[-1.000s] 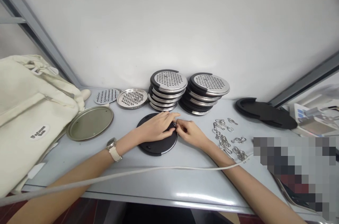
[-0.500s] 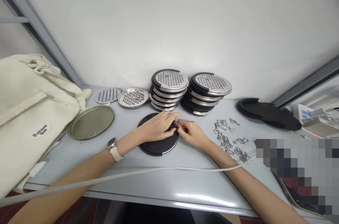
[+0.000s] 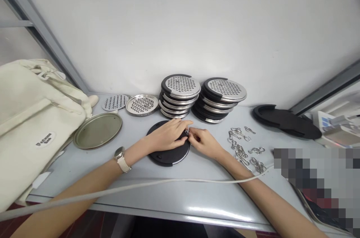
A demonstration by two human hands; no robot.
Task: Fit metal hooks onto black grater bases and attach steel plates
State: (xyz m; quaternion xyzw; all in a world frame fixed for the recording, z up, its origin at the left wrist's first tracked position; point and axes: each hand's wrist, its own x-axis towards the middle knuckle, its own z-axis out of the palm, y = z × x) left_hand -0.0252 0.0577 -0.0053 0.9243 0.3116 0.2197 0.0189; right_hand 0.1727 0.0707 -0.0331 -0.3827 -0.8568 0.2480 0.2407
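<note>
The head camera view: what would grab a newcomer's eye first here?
Probably the hands at centre: the left hand lies across a round black disc, and the right hand pinches a small metal piece over its right side. Just behind stand two stacks topped with perforated metal discs, near the wall. A big cream bag fills the left edge.

- Left forearm [image 3: 91,178]: bare, crosses surface [image 3: 160,196] front edge near left corner, slants inward.
- Left hand [image 3: 165,136]: palm down, fingers pointing right, thumb spread from index.
- Right forearm [image 3: 266,196]: bare, crosses front edge toward right, slants inward.
- Right hand [image 3: 205,143]: fingers curled, thumb and index pinched, just beside left fingertips.
</note>
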